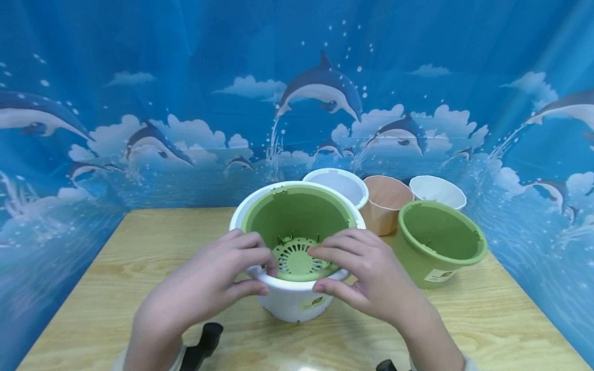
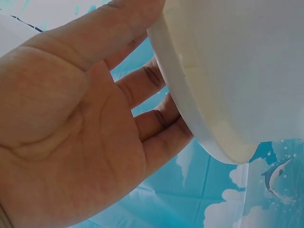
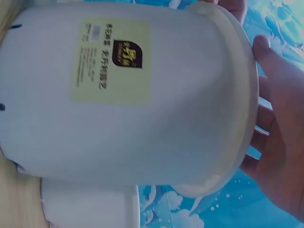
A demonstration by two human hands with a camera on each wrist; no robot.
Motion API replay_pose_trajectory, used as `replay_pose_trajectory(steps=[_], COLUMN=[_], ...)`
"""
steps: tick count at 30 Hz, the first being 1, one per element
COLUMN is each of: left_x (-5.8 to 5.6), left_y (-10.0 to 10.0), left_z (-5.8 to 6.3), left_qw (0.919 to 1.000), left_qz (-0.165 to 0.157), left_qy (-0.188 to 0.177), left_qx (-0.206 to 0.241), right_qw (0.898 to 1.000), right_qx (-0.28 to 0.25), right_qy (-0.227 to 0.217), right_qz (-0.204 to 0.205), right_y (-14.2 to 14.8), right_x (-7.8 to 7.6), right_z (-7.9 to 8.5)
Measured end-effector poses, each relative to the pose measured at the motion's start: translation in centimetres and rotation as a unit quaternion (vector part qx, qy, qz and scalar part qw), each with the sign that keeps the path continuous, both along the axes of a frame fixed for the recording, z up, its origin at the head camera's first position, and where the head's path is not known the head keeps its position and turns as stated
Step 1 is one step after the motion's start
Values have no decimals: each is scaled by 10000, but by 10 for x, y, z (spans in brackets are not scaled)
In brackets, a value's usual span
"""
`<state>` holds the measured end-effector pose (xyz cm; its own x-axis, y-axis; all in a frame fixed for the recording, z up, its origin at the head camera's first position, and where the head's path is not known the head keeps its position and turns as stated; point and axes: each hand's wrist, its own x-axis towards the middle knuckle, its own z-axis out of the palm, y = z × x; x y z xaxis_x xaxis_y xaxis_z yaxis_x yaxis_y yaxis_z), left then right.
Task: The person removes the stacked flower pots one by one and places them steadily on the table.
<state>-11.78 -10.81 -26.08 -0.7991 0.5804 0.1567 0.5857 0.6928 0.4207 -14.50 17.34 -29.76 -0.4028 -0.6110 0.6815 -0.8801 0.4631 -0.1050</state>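
A white flowerpot (image 1: 285,304) stands upright on the table, with a green flowerpot (image 1: 299,211) nested inside it. Slots pierce the green pot's round base. My left hand (image 1: 227,273) grips the near left of the rim, fingers over the edge and thumb outside. On the near right, my right hand (image 1: 366,273) holds the rim likewise, its thumb against the white outer edge. In the right wrist view a yellowish label (image 3: 111,59) shows on the white wall. The left wrist view shows the left palm (image 2: 80,104) beside the white rim.
Right of the nested pots stands another green pot (image 1: 417,257). Behind are a pale pot (image 1: 339,185), a brown pot (image 1: 382,216) and a white pot (image 1: 438,190). A blue dolphin curtain (image 1: 209,67) surrounds the wooden table (image 1: 116,268). Black wrist-camera parts (image 1: 204,345) show at the bottom.
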Motion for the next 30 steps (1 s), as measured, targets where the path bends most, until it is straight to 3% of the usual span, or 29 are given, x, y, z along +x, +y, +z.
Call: replay_pose_trajectory(steps=[4, 12, 30], left_x=[0, -1, 0], left_y=[0, 0, 0], left_z=[0, 0, 0], left_qw=[10000, 10000, 10000], left_qz=[0, -23, -5], left_qy=[10, 8, 55], left_qx=[-6, -4, -23], right_qw=[9993, 9947, 9939], right_qx=[363, 1009, 1028], right_qy=[-100, 27, -188], right_qz=[88, -181, -357], right_y=[-4, -10, -13], right_x=[1, 2, 7], right_z=[-4, -9, -10])
